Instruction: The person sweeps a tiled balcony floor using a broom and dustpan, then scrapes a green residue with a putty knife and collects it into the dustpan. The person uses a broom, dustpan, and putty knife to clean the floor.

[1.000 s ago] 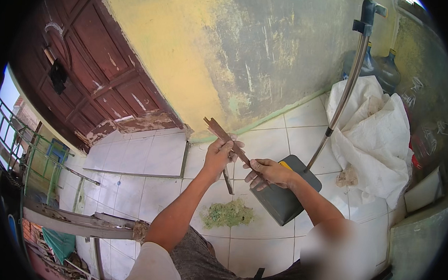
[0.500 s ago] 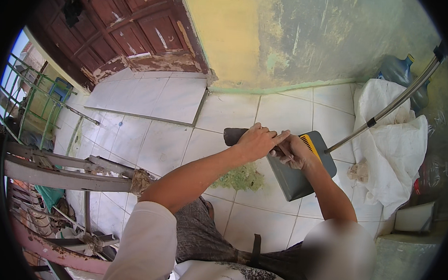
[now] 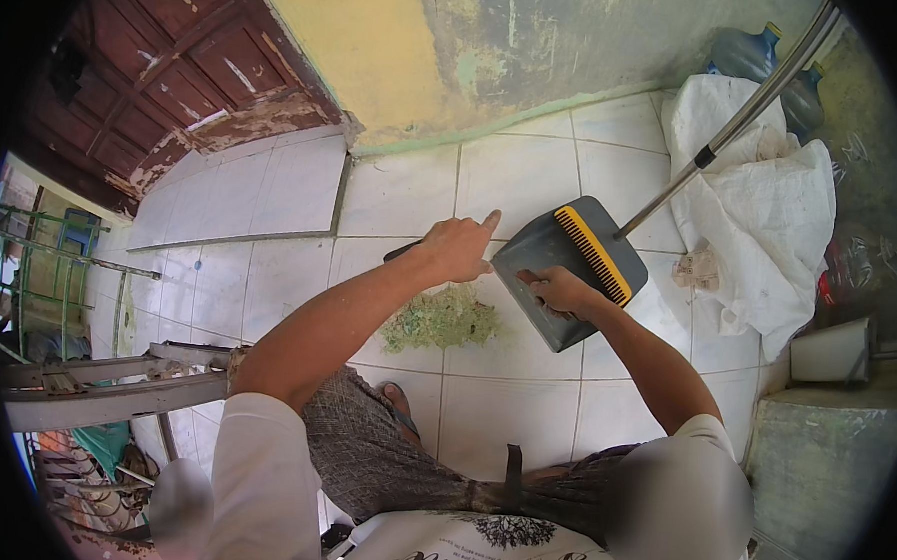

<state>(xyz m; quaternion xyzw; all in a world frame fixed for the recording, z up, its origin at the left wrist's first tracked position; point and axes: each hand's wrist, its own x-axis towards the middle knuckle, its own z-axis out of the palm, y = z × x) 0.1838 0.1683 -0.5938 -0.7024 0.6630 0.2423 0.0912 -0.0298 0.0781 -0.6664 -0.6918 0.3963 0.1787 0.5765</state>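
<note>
My left hand [image 3: 458, 250] is over the floor, its index finger and thumb stretched out. Its other fingers are mostly hidden and appear curled around a dark, rounded thing [image 3: 402, 250], whose end shows past the wrist; its kind is unclear. My right hand [image 3: 565, 291] is closed, with a small reddish-brown piece [image 3: 528, 277] poking from its fingers. Behind that hand stands a grey dustpan [image 3: 556, 330] with a yellow toothed comb edge [image 3: 595, 254] and a long metal handle [image 3: 662, 196]. A patch of greenish debris [image 3: 442, 320] lies on the tiles below my left forearm.
A white sack [image 3: 743, 193] slumps at the right, with blue water jugs [image 3: 747, 55] behind it. A raised tiled step [image 3: 242, 196] fronts the worn brown door [image 3: 177, 68]. Metal beams [image 3: 113, 400] jut in at the left. My sandalled foot [image 3: 400, 403] is near the debris.
My hands have come apart: the left has moved left with its index finger extended, and the right stays before the dustpan, closed on the brown piece. The view has shifted.
</note>
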